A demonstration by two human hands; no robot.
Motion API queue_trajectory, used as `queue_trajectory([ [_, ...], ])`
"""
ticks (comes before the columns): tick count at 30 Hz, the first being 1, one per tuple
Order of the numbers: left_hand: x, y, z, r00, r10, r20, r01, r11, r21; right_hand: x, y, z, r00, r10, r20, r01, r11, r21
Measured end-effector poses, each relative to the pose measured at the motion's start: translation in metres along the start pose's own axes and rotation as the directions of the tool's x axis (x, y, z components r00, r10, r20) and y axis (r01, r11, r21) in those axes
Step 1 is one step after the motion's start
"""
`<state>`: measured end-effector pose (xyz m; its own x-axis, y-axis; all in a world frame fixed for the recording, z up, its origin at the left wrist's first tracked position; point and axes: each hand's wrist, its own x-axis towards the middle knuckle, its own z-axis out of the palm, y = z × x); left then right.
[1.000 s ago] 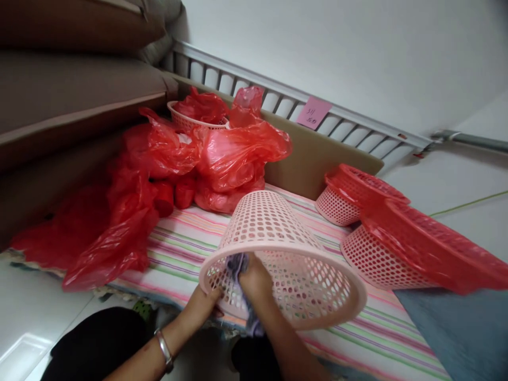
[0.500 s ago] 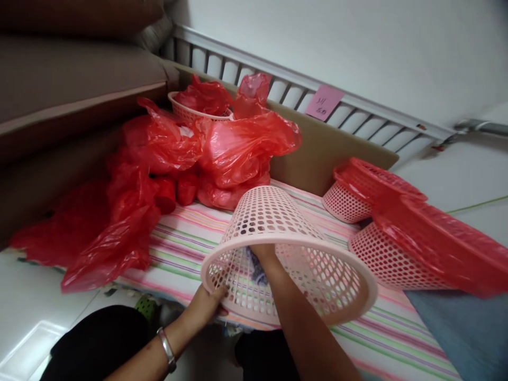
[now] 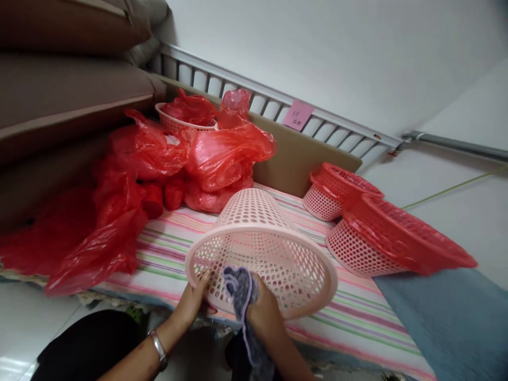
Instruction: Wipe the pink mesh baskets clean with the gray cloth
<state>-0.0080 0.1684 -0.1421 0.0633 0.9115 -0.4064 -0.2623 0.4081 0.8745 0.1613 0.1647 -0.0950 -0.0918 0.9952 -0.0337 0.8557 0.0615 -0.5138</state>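
Observation:
A pink perforated plastic basket lies on its side on a striped sheet, its wide mouth facing me. My left hand grips the rim at the lower left, thumb inside the mouth and fingers underneath. Bunched in my right hand is a grey cloth with a lilac edge, at the front of the basket's mouth. The cloth's lower end hangs down toward my lap.
Red plastic bags are heaped at the back left, a pink basket among them. Two bag-lined baskets stand on the right, near a blue cloth. Brown cushions are stacked left; a pink note hangs on the rail.
My right hand has drawn back from deep inside the basket to its mouth, bringing the grey cloth out. My left hand keeps its hold on the rim. The view has shifted right.

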Motion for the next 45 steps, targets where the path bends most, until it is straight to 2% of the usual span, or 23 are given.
queue_trajectory([
  [3,0.002,-0.003,0.002,0.999,-0.043,0.004,0.044,0.999,-0.031,0.039,-0.012,0.014,0.994,-0.052,-0.101,0.053,0.999,0.004],
  [7,0.007,-0.007,0.001,0.997,-0.072,0.01,0.073,0.997,-0.008,0.098,-0.017,0.036,0.986,-0.066,-0.152,0.041,0.986,-0.16],
  [10,0.009,-0.009,0.0,0.997,-0.077,-0.014,0.077,0.997,0.005,0.145,-0.011,0.036,0.982,-0.039,-0.184,-0.007,0.971,-0.239],
  [13,0.01,-0.01,-0.002,0.997,-0.081,-0.013,0.082,0.996,0.027,0.184,-0.004,0.031,0.977,-0.051,-0.207,-0.001,0.97,-0.242],
  [16,0.01,-0.009,-0.002,0.997,-0.08,0.018,0.08,0.997,-0.002,0.205,-0.001,0.03,0.98,-0.051,-0.192,0.001,0.968,-0.252],
  [19,0.01,-0.006,-0.002,0.996,-0.089,0.023,0.09,0.995,-0.034,0.207,-0.002,0.031,0.988,-0.031,-0.152,-0.011,0.964,-0.267],
  [21,0.01,-0.004,0.0,0.994,-0.106,0.001,0.106,0.993,-0.048,0.196,-0.005,0.03,0.992,-0.01,-0.124,-0.026,0.96,-0.279],
  [23,0.009,-0.003,0.002,0.992,-0.119,-0.034,0.116,0.991,-0.067,0.172,-0.009,0.028,0.996,0.007,-0.092,-0.034,0.956,-0.291],
  [26,0.009,-0.005,0.004,0.991,-0.112,-0.069,0.106,0.991,-0.083,0.117,-0.016,0.028,0.999,-0.02,-0.043,0.006,0.955,-0.297],
  [30,0.009,-0.011,0.001,0.997,-0.058,-0.051,0.054,0.995,-0.078,0.038,-0.018,0.031,0.993,-0.098,0.066,0.114,0.948,-0.298],
  [32,0.006,-0.014,-0.001,0.998,-0.05,-0.039,0.047,0.995,-0.086,0.012,-0.017,0.032,0.989,-0.096,0.117,0.127,0.946,-0.299],
  [34,0.0,-0.014,-0.001,0.999,-0.049,-0.002,0.049,0.996,-0.076,-0.002,-0.018,0.029,0.985,-0.098,0.144,0.137,0.944,-0.301],
  [38,-0.027,-0.01,0.007,0.993,0.026,0.111,-0.025,1.0,-0.016,-0.023,-0.02,0.013,0.986,-0.094,0.136,0.129,0.953,-0.276],
  [41,-0.056,-0.019,0.018,0.988,0.087,0.129,-0.08,0.995,-0.058,-0.053,-0.013,0.002,0.992,-0.045,0.121,0.071,0.973,-0.22],
  [45,-0.097,-0.044,0.033,0.986,0.002,0.166,0.014,0.995,-0.097,-0.1,0.01,0.002,0.978,0.02,0.209,0.02,0.982,-0.187],
])
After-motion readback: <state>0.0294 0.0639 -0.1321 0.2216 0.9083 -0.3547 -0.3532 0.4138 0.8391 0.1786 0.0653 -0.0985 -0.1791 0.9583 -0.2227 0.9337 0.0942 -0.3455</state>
